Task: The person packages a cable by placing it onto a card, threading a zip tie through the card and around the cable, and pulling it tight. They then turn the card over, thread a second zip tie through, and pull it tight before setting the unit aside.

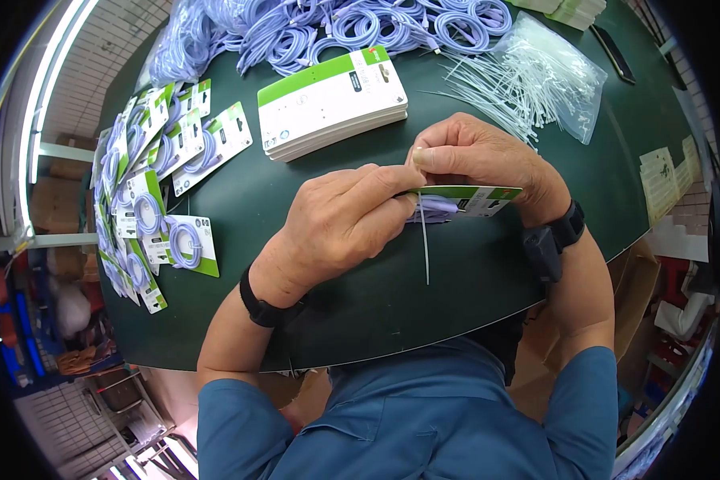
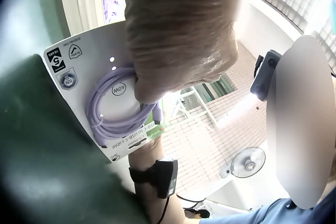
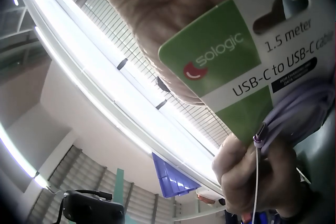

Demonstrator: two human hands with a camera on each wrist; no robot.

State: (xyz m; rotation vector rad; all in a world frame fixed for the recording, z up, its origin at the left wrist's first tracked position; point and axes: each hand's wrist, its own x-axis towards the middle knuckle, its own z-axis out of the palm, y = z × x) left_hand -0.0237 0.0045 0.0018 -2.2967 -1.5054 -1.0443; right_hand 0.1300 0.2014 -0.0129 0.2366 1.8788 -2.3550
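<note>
Looks like the card (image 1: 482, 205) is held up on edge over the surface (image 1: 352, 320) so both faces can be reached. Left hand (image 1: 340, 212) is curled, pinching it by one end; right hand (image 1: 484, 156) is bent in at the top edge, can't tell what it's gripping. Cable (image 1: 436, 210) is a tidy lilac coil on white-and-green print, zip tie (image 1: 426, 248) dangling below.

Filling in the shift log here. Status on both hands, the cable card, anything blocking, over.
Left hand pinching cable card. Right hand behind card, grip hidden. White tie dangling. No obstruction visible.
</note>
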